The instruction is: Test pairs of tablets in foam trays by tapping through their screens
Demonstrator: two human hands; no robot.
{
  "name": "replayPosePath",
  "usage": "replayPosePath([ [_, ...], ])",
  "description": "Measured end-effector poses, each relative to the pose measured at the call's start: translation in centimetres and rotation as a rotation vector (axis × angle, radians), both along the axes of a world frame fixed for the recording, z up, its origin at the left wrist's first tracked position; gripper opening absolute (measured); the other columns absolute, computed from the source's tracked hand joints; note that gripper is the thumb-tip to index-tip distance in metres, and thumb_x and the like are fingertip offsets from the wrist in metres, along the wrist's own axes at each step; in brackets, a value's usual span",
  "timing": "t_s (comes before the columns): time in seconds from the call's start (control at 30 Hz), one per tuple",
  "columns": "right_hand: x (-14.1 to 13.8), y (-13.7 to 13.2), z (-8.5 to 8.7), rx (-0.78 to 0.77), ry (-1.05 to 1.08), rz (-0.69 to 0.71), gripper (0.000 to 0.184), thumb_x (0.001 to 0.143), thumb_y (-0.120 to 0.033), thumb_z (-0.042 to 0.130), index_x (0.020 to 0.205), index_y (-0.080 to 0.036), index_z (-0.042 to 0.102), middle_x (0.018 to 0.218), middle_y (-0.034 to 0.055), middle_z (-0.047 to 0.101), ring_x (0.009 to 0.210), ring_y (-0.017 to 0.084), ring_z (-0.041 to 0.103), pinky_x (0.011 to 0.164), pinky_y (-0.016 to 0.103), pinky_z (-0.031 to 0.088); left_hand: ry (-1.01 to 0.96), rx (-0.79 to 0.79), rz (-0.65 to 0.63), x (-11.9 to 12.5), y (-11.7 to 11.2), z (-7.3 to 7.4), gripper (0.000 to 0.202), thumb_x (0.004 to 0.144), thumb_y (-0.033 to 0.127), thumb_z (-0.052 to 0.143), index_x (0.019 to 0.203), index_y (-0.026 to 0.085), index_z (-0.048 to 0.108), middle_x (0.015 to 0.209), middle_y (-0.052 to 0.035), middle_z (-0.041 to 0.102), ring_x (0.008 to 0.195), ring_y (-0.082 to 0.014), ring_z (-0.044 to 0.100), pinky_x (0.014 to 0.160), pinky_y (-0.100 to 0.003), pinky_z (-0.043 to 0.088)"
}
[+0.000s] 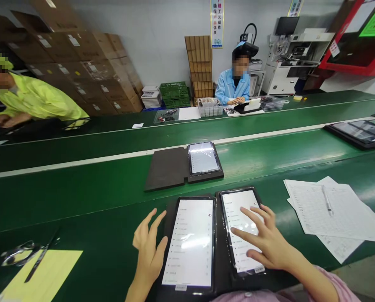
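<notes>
Two tablets lie side by side on black foam in front of me, both lit with a white "Internet" settings list. Beside the left edge of the left tablet (190, 243) is my left hand (149, 247), its fingers apart and holding nothing. Over the screen of the right tablet (237, 209) my right hand (263, 239) is spread, also holding nothing; whether a fingertip touches the glass I cannot tell. Farther off, a third lit tablet (203, 157) rests on the right half of a dark foam tray (165, 167).
Papers (338, 214) with a pen (326, 201) lie to the right. A yellow sheet (55, 268) carries a thin dark tool (42, 260) at left. More tablets (363, 132) sit far right. Two co-workers, one in blue (233, 86) and one in yellow (39, 98), are across the line.
</notes>
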State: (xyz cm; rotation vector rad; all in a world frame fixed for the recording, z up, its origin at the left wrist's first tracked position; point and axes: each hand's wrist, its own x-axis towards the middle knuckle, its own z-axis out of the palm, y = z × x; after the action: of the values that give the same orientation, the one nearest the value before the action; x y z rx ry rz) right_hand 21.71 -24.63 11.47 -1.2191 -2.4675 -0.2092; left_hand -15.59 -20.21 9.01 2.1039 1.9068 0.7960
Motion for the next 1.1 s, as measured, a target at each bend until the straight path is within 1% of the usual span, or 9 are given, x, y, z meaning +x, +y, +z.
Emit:
replayPosePath([
  [0.17, -0.2, 1.3, -1.4, -0.093, -0.040, 0.081, 0.043, 0.096, -0.066, 0.046, 0.129, -0.044, 0.062, 0.156, 0.0048, 0.032, 0.135, 0.035, 0.034, 0.114, 0.063, 0.009, 0.098, -0.189, 0.115, 0.9, -0.2, -3.0, 0.066, 0.090, 0.032, 0.045, 0.154, 0.032, 0.028, 0.154, -0.0153, 0.022, 0.139, -0.0420, 0.029, 0.108, -0.067, 0.028],
  [0.3, 2.9, 0.9, -1.1, 0.009, 0.176, -0.033, 0.046, 0.104, -0.051, 0.034, 0.095, -0.032, 0.075, 0.142, 0.0043, 0.048, 0.128, 0.031, 0.042, 0.113, 0.060, 0.016, 0.018, -0.078, 0.043, 1.5, -0.1, -3.1, 0.096, 0.082, 0.056, 0.061, 0.158, 0.028, 0.009, 0.160, -0.0179, 0.002, 0.146, -0.0481, 0.011, 0.112, -0.072, 0.010],
  [0.43, 6.3, -0.6, -0.3, 0.175, 0.502, -0.203, 0.057, 0.104, -0.041, 0.021, 0.083, -0.022, 0.072, 0.116, 0.0111, 0.058, 0.103, 0.029, 0.055, 0.097, 0.052, 0.038, -0.355, 0.159, 0.059, 0.7, 0.4, -2.2, 0.082, 0.096, 0.069, 0.014, 0.155, 0.023, -0.020, 0.163, -0.0102, -0.015, 0.150, -0.0376, -0.003, 0.122, -0.056, 0.006],
  [0.53, 6.4, -1.2, -0.2, 0.147, 0.415, -0.143, 0.055, 0.104, -0.043, 0.022, 0.088, -0.023, 0.071, 0.107, 0.0094, 0.060, 0.095, 0.026, 0.056, 0.097, 0.049, 0.037, -0.459, 0.280, 0.137, -0.2, 0.9, -1.9, 0.084, 0.093, 0.071, 0.003, 0.149, 0.019, -0.031, 0.160, -0.0075, -0.029, 0.149, -0.0300, -0.019, 0.123, -0.050, -0.001],
  [0.7, 3.1, -0.9, -0.7, 0.012, 0.128, -0.050, 0.041, 0.104, -0.040, 0.032, 0.111, -0.034, 0.072, 0.135, 0.0051, 0.052, 0.120, 0.027, 0.045, 0.111, 0.053, 0.014, -0.376, 0.032, 0.244, -0.1, 0.2, -1.7, 0.112, 0.086, 0.074, 0.045, 0.151, 0.016, -0.027, 0.162, -0.0203, -0.014, 0.150, -0.0388, -0.006, 0.118, -0.064, -0.003],
  [0.8, 1.4, -1.0, -1.2, -0.032, 0.110, -0.035, 0.041, 0.104, -0.036, 0.033, 0.112, -0.038, 0.072, 0.140, 0.0032, 0.049, 0.124, 0.028, 0.042, 0.113, 0.052, 0.010, -0.275, -0.190, 0.189, 0.4, -1.1, -1.9, 0.106, 0.087, 0.069, 0.045, 0.153, 0.018, -0.021, 0.162, -0.0217, -0.004, 0.150, -0.0408, 0.001, 0.113, -0.071, -0.002],
  [0.93, 2.0, -1.1, -2.1, -0.070, 0.149, -0.042, 0.039, 0.103, -0.038, 0.034, 0.117, -0.040, 0.071, 0.142, 0.0023, 0.048, 0.123, 0.029, 0.044, 0.113, 0.056, 0.012, -0.308, -0.303, 0.141, 0.1, -1.3, -2.2, 0.098, 0.090, 0.066, 0.042, 0.155, 0.022, -0.017, 0.164, -0.0168, -0.007, 0.151, -0.0349, -0.002, 0.115, -0.067, -0.003],
  [1.0, 3.6, 0.4, -2.4, -0.141, 0.312, -0.138, 0.038, 0.103, -0.044, 0.036, 0.121, -0.038, 0.069, 0.140, 0.0038, 0.050, 0.124, 0.030, 0.044, 0.113, 0.058, 0.015, -0.398, -0.305, 0.194, -0.8, 0.6, -2.0, 0.096, 0.090, 0.064, 0.045, 0.157, 0.020, -0.008, 0.164, -0.0156, -0.005, 0.152, -0.0318, -0.004, 0.118, -0.060, -0.005],
  [1.1, 6.6, 6.1, -2.7, -0.435, 0.894, -0.460, 0.041, 0.093, -0.054, 0.052, 0.120, -0.028, 0.068, 0.131, 0.0079, 0.057, 0.125, 0.030, 0.046, 0.113, 0.052, 0.028, -0.717, -0.348, 0.324, -2.3, 6.5, -0.9, 0.083, 0.093, 0.049, 0.051, 0.157, 0.015, 0.010, 0.165, -0.0150, 0.005, 0.152, -0.0260, 0.004, 0.124, -0.043, 0.003],
])
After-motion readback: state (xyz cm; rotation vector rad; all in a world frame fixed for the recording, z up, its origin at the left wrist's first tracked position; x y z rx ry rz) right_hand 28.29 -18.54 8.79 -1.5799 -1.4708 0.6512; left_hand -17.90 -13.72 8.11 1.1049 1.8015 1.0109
